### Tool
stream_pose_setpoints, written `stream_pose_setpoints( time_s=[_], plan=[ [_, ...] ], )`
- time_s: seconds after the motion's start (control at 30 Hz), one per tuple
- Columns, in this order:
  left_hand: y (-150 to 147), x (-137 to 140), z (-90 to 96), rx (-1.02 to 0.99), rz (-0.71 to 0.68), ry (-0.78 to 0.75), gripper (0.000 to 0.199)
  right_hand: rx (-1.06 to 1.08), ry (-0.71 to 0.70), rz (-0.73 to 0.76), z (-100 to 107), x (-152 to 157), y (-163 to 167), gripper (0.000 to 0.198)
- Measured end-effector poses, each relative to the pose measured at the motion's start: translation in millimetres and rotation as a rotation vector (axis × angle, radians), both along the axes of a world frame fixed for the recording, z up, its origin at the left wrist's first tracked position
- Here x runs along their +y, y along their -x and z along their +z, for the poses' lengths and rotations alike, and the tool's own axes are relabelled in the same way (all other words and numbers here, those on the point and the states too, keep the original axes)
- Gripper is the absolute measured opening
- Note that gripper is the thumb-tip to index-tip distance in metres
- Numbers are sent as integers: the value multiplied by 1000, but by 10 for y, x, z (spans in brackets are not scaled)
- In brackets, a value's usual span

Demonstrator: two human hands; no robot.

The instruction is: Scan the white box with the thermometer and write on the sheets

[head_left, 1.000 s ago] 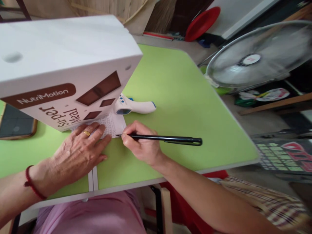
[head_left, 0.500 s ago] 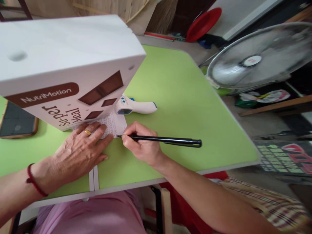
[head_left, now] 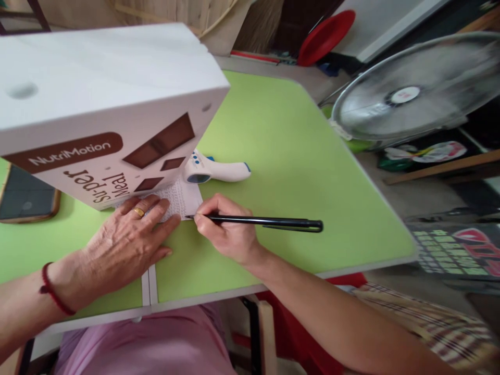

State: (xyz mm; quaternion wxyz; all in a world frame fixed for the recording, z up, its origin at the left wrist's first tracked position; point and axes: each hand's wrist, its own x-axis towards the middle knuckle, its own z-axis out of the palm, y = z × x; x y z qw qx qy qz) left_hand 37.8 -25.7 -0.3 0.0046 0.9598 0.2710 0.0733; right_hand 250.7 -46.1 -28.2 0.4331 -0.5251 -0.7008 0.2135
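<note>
"Briefly, what is counted on the tabletop (head_left: 332, 208)?"

"One white cardboard carton (head_left: 156, 130), one smooth plastic infrared thermometer (head_left: 227, 172), one smartphone (head_left: 27, 195) and one paper sheet (head_left: 188, 196), densely covered with small writing, at the carton's base."

"And the two hands?"

"The right hand (head_left: 231, 237) has its grip closed around one slender, glossy black pen (head_left: 273, 222), tip at the sheet's near right corner; the left hand (head_left: 125, 242) lies flat on the sheet, grip loosely spread."
</note>
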Motion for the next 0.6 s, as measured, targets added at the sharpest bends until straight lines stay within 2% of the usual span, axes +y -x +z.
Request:
stream_pose_setpoints(
  time_s=[0.6],
  plan=[
    [2, 1, 11, -17, -6, -8, 37, -9, -5, -2, -19, 10, -2, 15]
  ],
)
